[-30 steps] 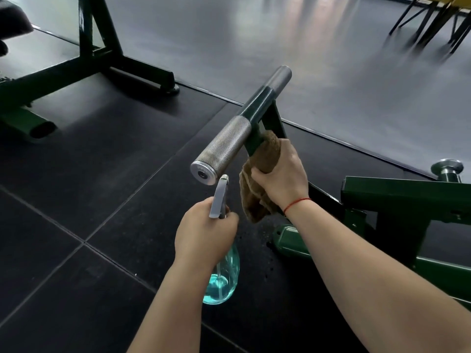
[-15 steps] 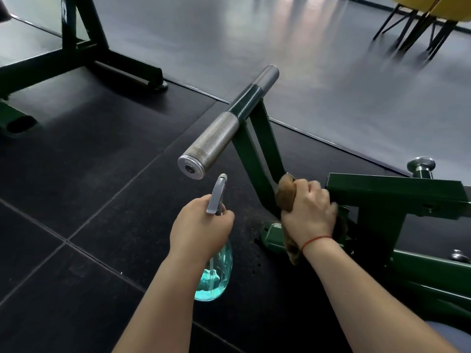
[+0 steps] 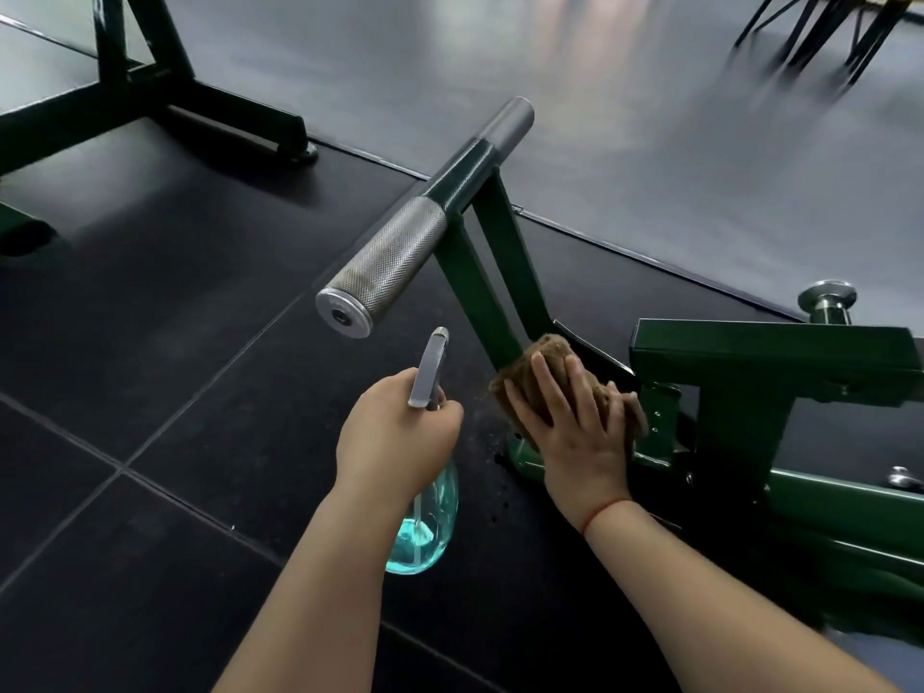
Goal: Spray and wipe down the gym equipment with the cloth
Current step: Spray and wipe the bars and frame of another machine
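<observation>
A dark green machine arm [image 3: 505, 272] rises from a green base [image 3: 810, 497] and carries a knurled steel handle [image 3: 390, 272] at its top. My right hand [image 3: 570, 422] lies flat with straight, spread fingers on a brown cloth [image 3: 542, 355], pressing it against the foot of the arm. My left hand [image 3: 395, 437] grips the neck of a clear spray bottle [image 3: 425, 522] holding blue liquid; its grey nozzle [image 3: 430, 367] points up toward the handle's end.
Black rubber floor tiles [image 3: 150, 342] lie under the machine, grey flooring [image 3: 650, 117] beyond. Another dark frame [image 3: 150, 97] stands at the far left. Chair legs [image 3: 820, 37] show at the top right. A steel knob [image 3: 827, 300] tops the green beam.
My right hand went down the arm with the cloth from near the handle to its foot, and its fingers changed from gripping the cloth to lying flat on it. The left hand barely moved.
</observation>
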`<state>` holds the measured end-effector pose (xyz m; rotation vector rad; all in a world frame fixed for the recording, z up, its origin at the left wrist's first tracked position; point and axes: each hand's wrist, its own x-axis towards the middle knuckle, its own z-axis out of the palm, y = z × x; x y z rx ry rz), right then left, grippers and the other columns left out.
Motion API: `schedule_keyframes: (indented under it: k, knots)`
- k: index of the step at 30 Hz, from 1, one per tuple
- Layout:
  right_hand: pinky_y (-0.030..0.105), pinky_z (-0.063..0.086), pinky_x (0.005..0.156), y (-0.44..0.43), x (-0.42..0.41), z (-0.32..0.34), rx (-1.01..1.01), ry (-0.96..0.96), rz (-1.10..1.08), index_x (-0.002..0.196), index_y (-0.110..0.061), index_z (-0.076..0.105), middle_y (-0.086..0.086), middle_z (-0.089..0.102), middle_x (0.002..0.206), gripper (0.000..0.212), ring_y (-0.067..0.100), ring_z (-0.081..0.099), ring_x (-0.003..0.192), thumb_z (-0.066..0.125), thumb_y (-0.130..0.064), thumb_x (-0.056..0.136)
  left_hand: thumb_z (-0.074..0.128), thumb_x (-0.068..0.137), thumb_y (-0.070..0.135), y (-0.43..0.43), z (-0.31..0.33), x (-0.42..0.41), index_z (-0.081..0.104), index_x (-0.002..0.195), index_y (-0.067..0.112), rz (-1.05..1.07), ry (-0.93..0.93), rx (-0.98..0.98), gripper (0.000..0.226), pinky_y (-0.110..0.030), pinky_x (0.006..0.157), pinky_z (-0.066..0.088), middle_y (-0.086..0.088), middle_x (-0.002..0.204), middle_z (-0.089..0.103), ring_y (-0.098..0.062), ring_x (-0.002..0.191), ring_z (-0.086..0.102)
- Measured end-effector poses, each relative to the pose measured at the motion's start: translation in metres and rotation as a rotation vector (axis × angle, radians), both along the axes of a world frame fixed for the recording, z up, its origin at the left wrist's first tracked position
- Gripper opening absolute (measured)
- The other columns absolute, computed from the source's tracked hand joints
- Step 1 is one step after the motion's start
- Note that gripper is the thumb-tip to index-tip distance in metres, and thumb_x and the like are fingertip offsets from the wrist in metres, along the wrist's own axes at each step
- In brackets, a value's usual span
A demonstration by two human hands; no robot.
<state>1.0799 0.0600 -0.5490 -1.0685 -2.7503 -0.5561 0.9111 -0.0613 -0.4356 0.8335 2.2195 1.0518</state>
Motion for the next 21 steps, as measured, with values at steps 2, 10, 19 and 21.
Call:
schedule_keyframes:
  k: [2,10,19,21]
  knots:
    - [0.062,0.033,0.105,0.0,0.007,0.006,-0.091,0.006,-0.004,0.153,-0.037,0.038,0.002,0.013,0.168,0.091,0.039,0.022,0.149,0.065,-0.007,0.072,0.058,0.084,0.02,0.0,0.0,0.002,0.053,0.07,0.015,-0.013,0.02,-0.01,0.017,-0.037,0.059,0.042,-0.004,0.064,0.054,-0.025,0.061,0.048]
    - [0.034,0.04,0.106,0.013,-0.037,0.088,-0.69,1.024,-0.075,0.123,-0.026,0.067,-0.01,0.051,0.134,0.051,0.018,0.047,0.125,0.067,-0.004,0.077,0.06,0.086,0.02,0.001,0.005,0.008,0.054,0.073,0.011,-0.02,0.057,-0.023,0.017,-0.039,0.058,0.041,-0.005,0.066,0.055,-0.029,0.061,0.049]
    - [0.02,0.05,0.058,0.06,-0.049,0.102,-1.395,0.969,-0.34,0.088,-0.007,0.072,-0.001,0.068,0.067,0.028,0.024,0.06,0.071,0.052,0.005,0.073,0.059,0.086,0.019,-0.001,0.002,0.017,0.057,0.076,0.012,-0.128,0.114,-0.05,0.012,-0.031,0.055,0.035,-0.004,0.067,0.057,-0.02,0.06,0.047]
    - [0.022,0.046,0.058,0.064,-0.032,0.093,-1.346,0.812,-0.396,0.072,-0.014,0.07,-0.004,0.065,0.057,0.033,0.026,0.057,0.07,0.048,0.01,0.077,0.058,0.087,0.02,-0.001,0.003,0.019,0.059,0.076,0.017,-0.157,0.123,-0.06,0.011,-0.029,0.054,0.035,0.0,0.067,0.058,-0.017,0.06,0.05]
